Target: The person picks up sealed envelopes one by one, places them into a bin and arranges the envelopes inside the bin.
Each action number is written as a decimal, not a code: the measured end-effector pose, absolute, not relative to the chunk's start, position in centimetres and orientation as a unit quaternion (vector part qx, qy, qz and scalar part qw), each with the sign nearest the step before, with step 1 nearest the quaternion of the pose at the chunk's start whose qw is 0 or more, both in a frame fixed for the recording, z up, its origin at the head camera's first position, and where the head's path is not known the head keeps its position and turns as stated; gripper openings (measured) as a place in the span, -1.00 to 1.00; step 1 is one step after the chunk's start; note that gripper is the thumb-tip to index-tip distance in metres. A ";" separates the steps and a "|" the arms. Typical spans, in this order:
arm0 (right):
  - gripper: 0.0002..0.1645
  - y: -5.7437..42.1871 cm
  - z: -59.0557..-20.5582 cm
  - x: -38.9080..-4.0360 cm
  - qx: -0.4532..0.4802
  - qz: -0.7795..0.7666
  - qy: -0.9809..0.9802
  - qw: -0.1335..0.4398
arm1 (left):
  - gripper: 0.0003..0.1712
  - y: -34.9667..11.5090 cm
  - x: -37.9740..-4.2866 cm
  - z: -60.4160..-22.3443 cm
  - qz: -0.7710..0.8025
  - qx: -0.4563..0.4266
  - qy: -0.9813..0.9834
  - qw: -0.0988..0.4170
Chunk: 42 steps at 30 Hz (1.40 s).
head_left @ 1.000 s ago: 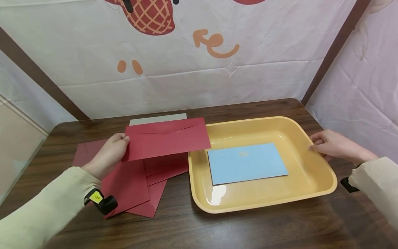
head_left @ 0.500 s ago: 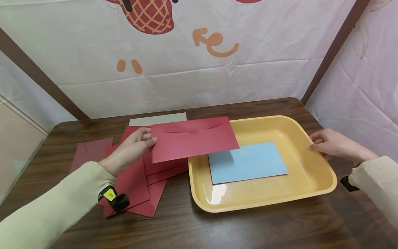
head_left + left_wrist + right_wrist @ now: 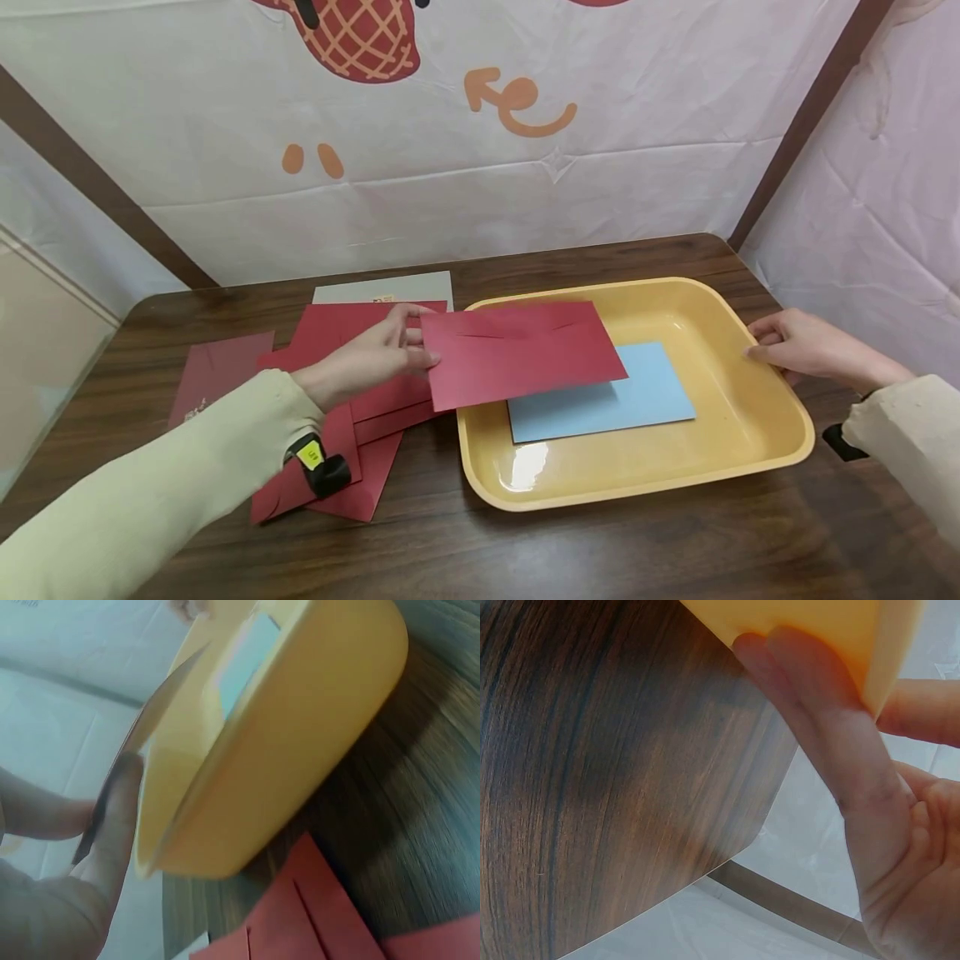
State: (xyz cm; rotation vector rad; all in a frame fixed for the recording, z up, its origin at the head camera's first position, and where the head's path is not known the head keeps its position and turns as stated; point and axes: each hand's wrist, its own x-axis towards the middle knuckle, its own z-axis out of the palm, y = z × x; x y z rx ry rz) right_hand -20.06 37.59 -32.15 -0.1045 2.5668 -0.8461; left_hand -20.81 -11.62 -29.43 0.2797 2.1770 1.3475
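Note:
My left hand (image 3: 375,354) pinches a red envelope (image 3: 525,354) by its left end. The envelope hangs over the left part of a yellow tray (image 3: 750,454), covering part of a light blue envelope (image 3: 652,392) that lies inside. In the left wrist view, thumb and fingers (image 3: 112,832) press on both faces of the thin envelope (image 3: 154,712), seen edge-on above the tray's wall. My right hand (image 3: 813,346) grips the tray's right rim. The right wrist view shows its fingers (image 3: 817,690) against the outside of the yellow wall (image 3: 810,619), with the thumb over the rim.
Several red envelopes (image 3: 367,483) lie in an overlapping pile left of the tray. A darker red one (image 3: 217,367) lies at the far left, and a pale grey envelope (image 3: 405,286) sits behind the pile. A cloth backdrop (image 3: 420,208) rises behind the wooden table (image 3: 600,550).
My left hand has carried the red envelope rightward from over the pile to over the tray, lowering it slightly. The right hand stays on the tray's rim, and the tray has not visibly moved.

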 end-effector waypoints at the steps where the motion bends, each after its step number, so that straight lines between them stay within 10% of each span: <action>1: -0.50 37.6 -32.1 -20.0 -0.037 -0.306 0.926 0.217 | -0.26 -11.2 -20.9 -29.5 0.504 0.111 0.808 0.284; 42: -0.53 37.6 -32.1 -20.0 -0.035 -0.309 0.927 0.211 | -0.37 -0.5 -21.4 -31.8 0.342 0.102 0.897 0.260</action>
